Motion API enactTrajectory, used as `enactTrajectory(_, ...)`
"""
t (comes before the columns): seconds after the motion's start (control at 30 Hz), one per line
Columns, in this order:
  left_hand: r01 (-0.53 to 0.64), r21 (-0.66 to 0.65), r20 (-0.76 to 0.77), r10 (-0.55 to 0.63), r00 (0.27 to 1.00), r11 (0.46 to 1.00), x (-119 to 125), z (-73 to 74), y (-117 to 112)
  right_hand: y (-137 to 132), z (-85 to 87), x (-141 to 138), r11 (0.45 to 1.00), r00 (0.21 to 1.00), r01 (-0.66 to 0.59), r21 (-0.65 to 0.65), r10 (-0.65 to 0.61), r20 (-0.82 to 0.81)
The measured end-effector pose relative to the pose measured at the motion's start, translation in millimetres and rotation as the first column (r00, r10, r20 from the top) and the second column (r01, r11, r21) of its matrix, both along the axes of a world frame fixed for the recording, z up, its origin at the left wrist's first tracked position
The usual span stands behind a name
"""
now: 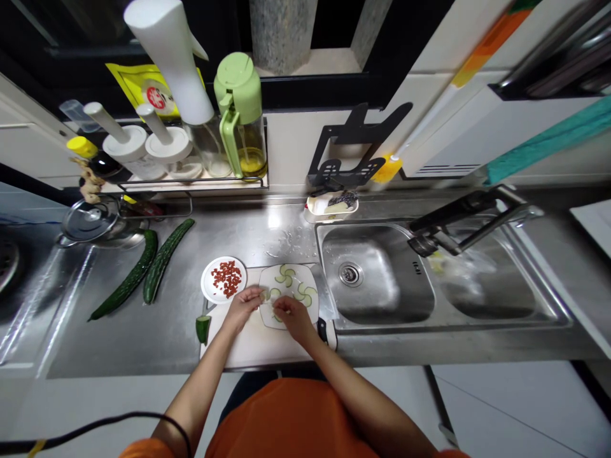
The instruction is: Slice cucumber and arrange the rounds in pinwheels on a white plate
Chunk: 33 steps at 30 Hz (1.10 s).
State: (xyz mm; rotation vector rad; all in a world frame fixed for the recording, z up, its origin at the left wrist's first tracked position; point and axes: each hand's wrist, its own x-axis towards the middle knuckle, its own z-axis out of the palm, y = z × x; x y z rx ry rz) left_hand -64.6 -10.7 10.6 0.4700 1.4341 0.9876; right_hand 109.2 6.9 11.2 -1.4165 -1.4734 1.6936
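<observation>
A white squarish plate point(305, 319) lies on the cutting board, with thin cucumber slices point(304, 294) set out on it in curved, pinwheel-like groups. At its left edge my left hand point(244, 306) pinches what looks like a pale cucumber slice point(265, 295). My right hand point(293, 318) is over the plate, fingertips pressed together; whatever is between them is too small to make out. Beside my left hand sits a round white plate point(206, 280) of small red pieces point(226, 278). A cut cucumber chunk point(203, 329) rests at the cutting board's point(248, 346) left edge.
A knife point(323, 329) lies right of the squarish plate, by the sink point(377, 280). Two whole cucumbers point(165, 261) lie on the left of the steel counter. Behind are an oil bottle point(241, 121) on a rack, a lidded pot point(90, 219) and a faucet point(443, 222).
</observation>
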Motion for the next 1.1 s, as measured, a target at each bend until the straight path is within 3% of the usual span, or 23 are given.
enactTrajectory(0.17,0.171,0.094,-0.320,-0.132,0.938,0.981,-2.4,-9.0,6.9,4.1,-2.4,-0.6,0.994,0.990,-0.042,0.103,0.027,0.140)
enactTrajectory(0.3,0.314,0.138,-0.609,-0.170,0.775,0.939,-2.4,-10.4,13.9,8.5,-5.8,-3.7,0.968,0.936,-0.155,0.198,0.080,0.342)
enactTrajectory(0.4,0.414,0.131,-0.739,-0.190,0.647,0.901,-1.7,-8.7,20.0,10.9,-8.4,-6.6,0.948,0.887,-0.224,0.225,0.102,0.451)
enactTrajectory(0.6,0.524,0.091,-0.821,-0.234,0.521,0.847,1.4,-5.4,27.8,13.0,-13.0,-9.3,0.938,0.847,-0.261,0.229,0.108,0.521)
enactTrajectory(1.1,0.569,0.039,-0.881,-0.240,0.407,0.821,4.6,-9.9,28.5,15.4,-10.5,-15.4,0.887,0.731,-0.396,0.238,0.148,0.666)
